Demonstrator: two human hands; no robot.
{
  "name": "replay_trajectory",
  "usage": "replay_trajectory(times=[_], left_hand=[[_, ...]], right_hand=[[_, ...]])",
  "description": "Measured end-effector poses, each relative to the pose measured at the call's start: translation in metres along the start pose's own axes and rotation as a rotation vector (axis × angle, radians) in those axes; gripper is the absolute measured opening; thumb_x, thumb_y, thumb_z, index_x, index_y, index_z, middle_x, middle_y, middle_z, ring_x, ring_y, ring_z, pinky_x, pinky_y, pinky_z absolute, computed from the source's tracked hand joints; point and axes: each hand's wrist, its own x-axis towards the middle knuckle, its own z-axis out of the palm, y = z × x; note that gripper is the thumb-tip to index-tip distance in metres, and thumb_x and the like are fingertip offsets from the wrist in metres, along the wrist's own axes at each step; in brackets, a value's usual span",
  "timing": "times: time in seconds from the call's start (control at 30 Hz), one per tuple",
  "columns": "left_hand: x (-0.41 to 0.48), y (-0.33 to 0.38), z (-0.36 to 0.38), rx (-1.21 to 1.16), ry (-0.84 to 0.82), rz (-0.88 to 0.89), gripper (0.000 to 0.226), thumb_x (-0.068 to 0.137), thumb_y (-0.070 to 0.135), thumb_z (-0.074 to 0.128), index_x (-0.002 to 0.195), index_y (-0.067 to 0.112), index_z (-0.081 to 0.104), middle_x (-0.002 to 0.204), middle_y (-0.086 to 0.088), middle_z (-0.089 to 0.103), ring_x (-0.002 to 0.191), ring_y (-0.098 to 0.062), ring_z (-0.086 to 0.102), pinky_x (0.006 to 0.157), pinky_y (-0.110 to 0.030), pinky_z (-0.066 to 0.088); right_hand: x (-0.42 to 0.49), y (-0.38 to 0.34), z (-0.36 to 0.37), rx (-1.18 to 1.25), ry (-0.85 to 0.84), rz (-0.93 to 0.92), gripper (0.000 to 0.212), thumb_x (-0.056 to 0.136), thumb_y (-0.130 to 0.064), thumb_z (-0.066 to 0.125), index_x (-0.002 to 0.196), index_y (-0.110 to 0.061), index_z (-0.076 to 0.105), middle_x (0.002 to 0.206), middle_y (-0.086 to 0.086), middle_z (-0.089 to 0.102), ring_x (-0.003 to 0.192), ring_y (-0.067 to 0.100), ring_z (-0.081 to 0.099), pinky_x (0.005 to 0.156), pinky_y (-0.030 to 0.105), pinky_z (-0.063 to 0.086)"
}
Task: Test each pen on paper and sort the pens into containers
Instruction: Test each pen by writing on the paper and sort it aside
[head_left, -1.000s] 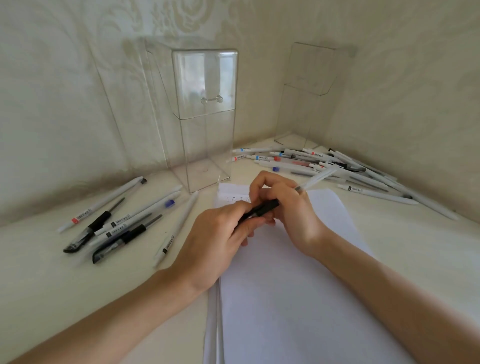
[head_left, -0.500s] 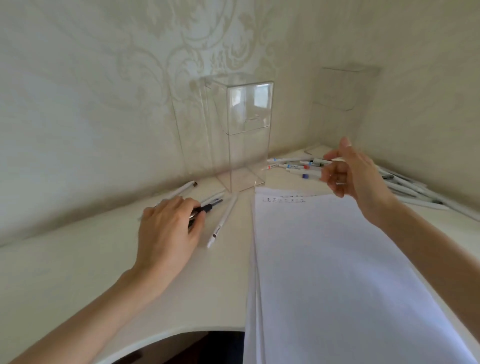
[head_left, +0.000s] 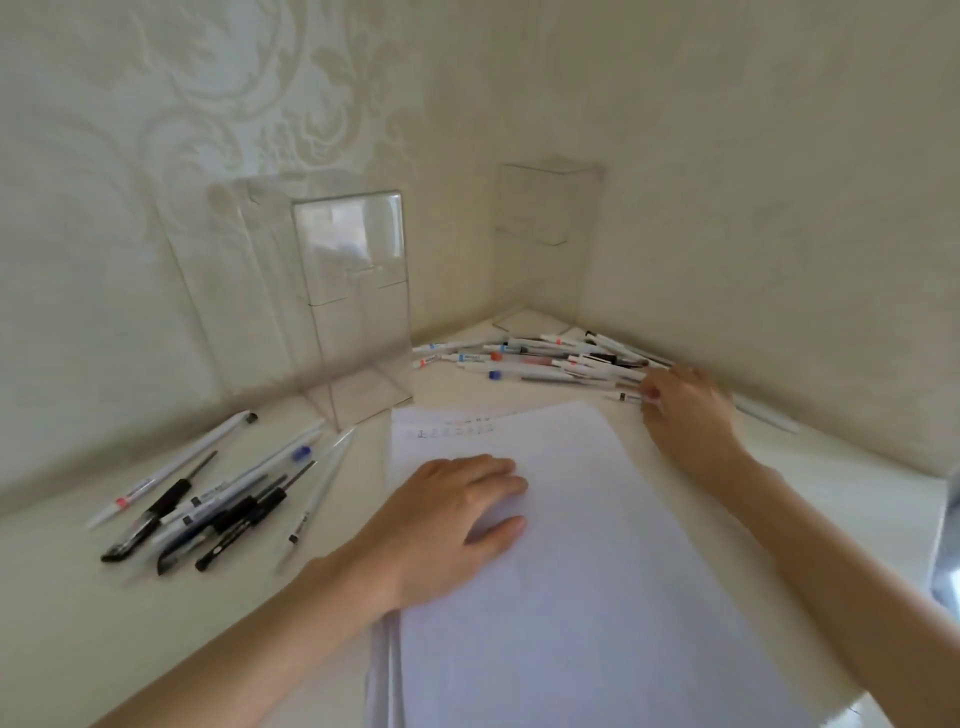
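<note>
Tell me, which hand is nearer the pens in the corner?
Right. The right hand is at the near edge of the corner pens, touching one; the left hand lies flat on the paper, well apart from them.

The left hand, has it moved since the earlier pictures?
Yes. The left hand went right, from the pens left of the clear container onto the paper.

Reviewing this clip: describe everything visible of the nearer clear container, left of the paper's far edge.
The nearer clear container is a tall rectangular box of thin transparent plastic, standing upright on the desk near the left wall. Its upper part shows a glossy doubled panel with a small hanger slot. No pens show inside. The far corner of the paper stack lies just beside its base.
</note>
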Motion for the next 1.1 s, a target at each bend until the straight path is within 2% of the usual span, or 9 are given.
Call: replay_trajectory(times=[0.13,0.33,0.43,0.57,0.63,0.7,0.87,1.0,1.1], left_hand=[[-0.001,-0.005,0.005,-0.041,0.014,0.000,0.071,0.079,0.066,0.013,0.135,0.035,0.042,0.146,0.022,0.029,0.132,0.008,0.015,0.099,-0.001,-0.003],[-0.001,-0.002,0.005,-0.056,0.016,0.014,0.068,0.080,0.064,0.013,0.135,0.035,0.041,0.145,0.022,0.029,0.131,0.008,0.011,0.098,-0.001,-0.005],[-0.002,-0.002,0.005,-0.066,0.030,0.027,0.068,0.081,0.063,0.014,0.134,0.033,0.043,0.144,0.021,0.031,0.130,0.006,0.012,0.098,-0.001,-0.005],[-0.003,0.000,0.006,-0.085,0.060,0.004,0.067,0.080,0.061,0.013,0.132,0.033,0.045,0.142,0.020,0.033,0.129,0.004,0.023,0.099,-0.002,0.000],[-0.004,0.001,0.006,-0.083,0.084,-0.007,0.065,0.082,0.059,0.015,0.130,0.031,0.048,0.140,0.018,0.037,0.128,0.001,0.029,0.099,-0.004,0.005],[-0.004,0.002,0.006,-0.075,0.084,-0.007,0.063,0.083,0.057,0.016,0.129,0.030,0.049,0.139,0.016,0.039,0.127,-0.002,0.032,0.100,-0.007,0.008],[-0.004,0.001,0.007,-0.080,0.071,-0.018,0.053,0.087,0.052,0.025,0.124,0.027,0.054,0.135,0.012,0.045,0.122,-0.007,0.040,0.101,-0.012,0.017],[-0.004,0.000,0.008,-0.070,0.063,-0.022,0.043,0.089,0.046,0.034,0.115,0.024,0.059,0.126,0.008,0.054,0.112,-0.007,0.046,0.098,-0.017,0.021],[-0.004,0.001,0.006,-0.084,0.034,-0.032,0.042,0.089,0.045,0.034,0.115,0.025,0.059,0.125,0.008,0.054,0.112,-0.007,0.046,0.099,-0.018,0.020]], right_hand=[[0.001,0.007,0.009,0.010,0.007,-0.048,0.018,0.091,-0.017,0.050,0.098,-0.009,0.064,0.103,0.014,0.064,0.105,0.036,0.051,0.084,0.039,0.034],[0.005,0.008,0.007,-0.088,-0.057,-0.033,0.024,0.093,-0.028,0.052,0.107,-0.010,0.061,0.112,0.014,0.054,0.112,0.034,0.042,0.091,0.038,0.030],[0.004,0.000,0.006,-0.016,-0.032,-0.155,0.037,0.094,-0.038,0.038,0.094,-0.007,0.058,0.098,0.015,0.058,0.095,0.037,0.052,0.080,0.040,0.037],[-0.002,-0.031,-0.006,0.170,0.014,-0.243,0.024,0.099,-0.031,0.037,0.097,-0.009,0.047,0.094,0.011,0.060,0.084,0.037,0.055,0.066,0.034,0.032],[-0.002,-0.053,-0.013,0.158,0.069,-0.246,0.041,0.092,-0.054,0.040,0.088,-0.014,0.045,0.080,0.004,0.060,0.077,0.028,0.055,0.068,0.032,0.028],[-0.001,-0.074,-0.014,0.070,0.113,-0.247,0.058,0.076,-0.074,0.030,0.077,-0.018,0.040,0.059,-0.004,0.050,0.064,0.024,0.053,0.069,0.031,0.030],[-0.007,-0.104,0.007,0.077,0.259,-0.423,0.044,0.073,-0.056,0.045,0.059,-0.014,0.041,0.037,-0.006,0.036,0.034,0.023,0.044,0.055,0.024,0.037],[-0.007,-0.095,0.015,0.135,0.276,-0.496,0.046,0.075,-0.056,0.049,0.063,-0.012,0.047,0.043,-0.006,0.040,0.040,0.023,0.047,0.060,0.026,0.037],[-0.003,-0.090,0.007,0.214,0.262,-0.425,0.058,0.072,-0.067,0.052,0.079,-0.009,0.053,0.068,-0.003,0.054,0.055,0.019,0.052,0.060,0.024,0.036]])
